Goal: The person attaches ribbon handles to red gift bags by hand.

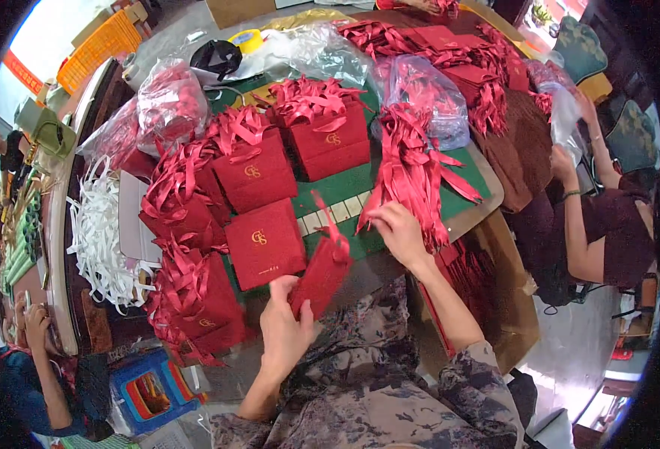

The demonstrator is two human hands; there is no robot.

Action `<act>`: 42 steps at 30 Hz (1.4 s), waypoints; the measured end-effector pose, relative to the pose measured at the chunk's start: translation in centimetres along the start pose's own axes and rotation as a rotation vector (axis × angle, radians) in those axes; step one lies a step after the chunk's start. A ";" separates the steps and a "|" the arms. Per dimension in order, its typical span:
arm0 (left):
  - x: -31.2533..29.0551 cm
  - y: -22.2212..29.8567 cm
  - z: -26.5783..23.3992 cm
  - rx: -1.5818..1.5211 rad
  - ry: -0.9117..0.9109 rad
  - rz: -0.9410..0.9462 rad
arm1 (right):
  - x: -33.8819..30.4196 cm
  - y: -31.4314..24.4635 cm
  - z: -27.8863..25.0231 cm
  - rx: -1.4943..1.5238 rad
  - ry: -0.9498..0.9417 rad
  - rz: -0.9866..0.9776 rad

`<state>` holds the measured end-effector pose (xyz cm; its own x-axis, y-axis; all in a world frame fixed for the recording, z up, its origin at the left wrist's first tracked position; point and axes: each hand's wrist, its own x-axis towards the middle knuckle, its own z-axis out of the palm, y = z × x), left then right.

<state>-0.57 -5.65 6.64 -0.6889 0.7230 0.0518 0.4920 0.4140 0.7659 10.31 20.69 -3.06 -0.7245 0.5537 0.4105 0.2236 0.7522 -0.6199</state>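
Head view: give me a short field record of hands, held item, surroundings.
left hand: left hand grips a flat red paper gift bag with a ribbon
right hand: right hand touches a bunch of loose red ribbons
nearby: red paper bags with gold emblems on the green table mat
left of bags: heap of white paper strips
others: a seated person's hand at the right

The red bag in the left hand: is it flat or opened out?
Flat. The red bag looks thin and collapsed in the left hand, unlike the boxy standing bags behind.
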 end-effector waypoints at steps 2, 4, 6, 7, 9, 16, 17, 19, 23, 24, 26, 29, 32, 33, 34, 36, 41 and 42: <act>-0.3 0.4 0.9 0.056 0.079 0.059 | 0.3 -0.3 0.6 -0.047 -0.029 -0.056; -0.4 1.0 1.2 0.127 0.162 0.356 | 0.7 -0.7 1.1 -0.147 -0.071 -0.220; -1.3 0.6 2.3 0.122 0.149 0.437 | 0.5 0.3 1.5 -0.173 -0.066 -0.256; -2.0 0.4 2.8 0.128 0.117 0.480 | 0.4 0.5 1.6 -0.185 -0.097 -0.251; -3.5 -0.5 4.0 0.157 -0.003 0.563 | 0.1 0.8 1.4 -0.196 -0.151 -0.197; -5.4 -3.5 9.4 0.364 -0.241 0.648 | -0.1 -1.4 -1.7 0.098 -0.019 -0.048; -5.5 -4.0 10.0 0.436 -0.237 0.635 | -0.2 -2.1 -2.1 0.143 0.021 -0.028; -5.7 -4.3 10.7 0.493 -0.259 0.604 | -0.9 -3.2 -3.3 0.179 0.000 0.057; -4.9 -2.7 11.3 0.463 -0.289 0.395 | -2.9 -4.6 -4.5 0.240 0.053 0.129; -4.5 -2.3 11.5 0.464 -0.290 0.390 | -3.4 -4.9 -4.6 0.251 0.069 0.154; -3.8 -1.4 12.1 0.382 -0.208 0.309 | -4.7 -5.2 -4.4 0.304 0.088 0.161; -3.0 -0.4 12.1 0.288 -0.192 0.296 | -6.0 -6.2 -4.6 0.240 -0.046 0.187; -1.2 -0.9 11.3 0.188 -0.143 0.274 | -7.2 -5.7 -3.2 0.151 -0.045 0.136; -0.3 -1.6 11.2 0.187 -0.104 0.271 | -7.5 -5.7 -3.0 0.150 -0.046 0.143; 0.7 -2.3 11.2 0.188 -0.061 0.265 | -7.8 -5.8 -2.7 0.131 -0.089 0.223; 2.2 -2.3 10.7 0.219 -0.056 0.258 | -8.0 -5.8 -2.2 0.110 -0.130 0.310; 3.3 -2.5 10.4 0.293 -0.090 0.308 | -8.2 -5.7 -1.0 0.153 -0.115 0.427; 3.4 -2.4 10.4 0.279 -0.097 0.302 | -8.1 -5.7 -0.8 0.154 -0.116 0.431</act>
<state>1.38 1.54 -1.68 -0.4452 0.8779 0.1762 0.7985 0.3002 0.5219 15.42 12.19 -2.29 -0.6569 0.7536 0.0214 0.4270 0.3953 -0.8132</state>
